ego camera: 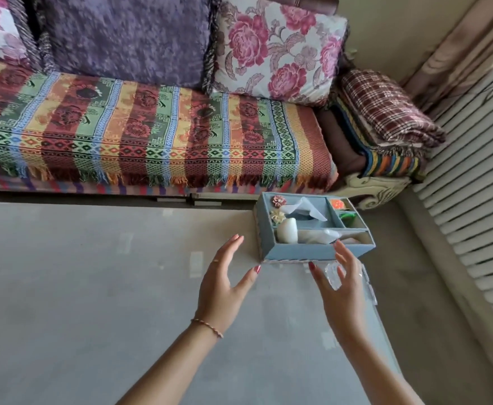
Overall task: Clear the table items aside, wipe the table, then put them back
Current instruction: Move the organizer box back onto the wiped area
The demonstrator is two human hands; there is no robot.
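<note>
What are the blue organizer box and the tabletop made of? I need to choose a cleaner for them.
The blue organizer box looks fabric- or felt-covered over stiff board: matte, soft-looking walls with no shine. The tabletop looks like smooth grey stone or glass, judging by its faint pale reflections; which one is unclear.

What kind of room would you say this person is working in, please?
Most likely a home living room: a sofa with cushions, folded blankets on its arm, and a low table holding a tissue organizer.
</note>
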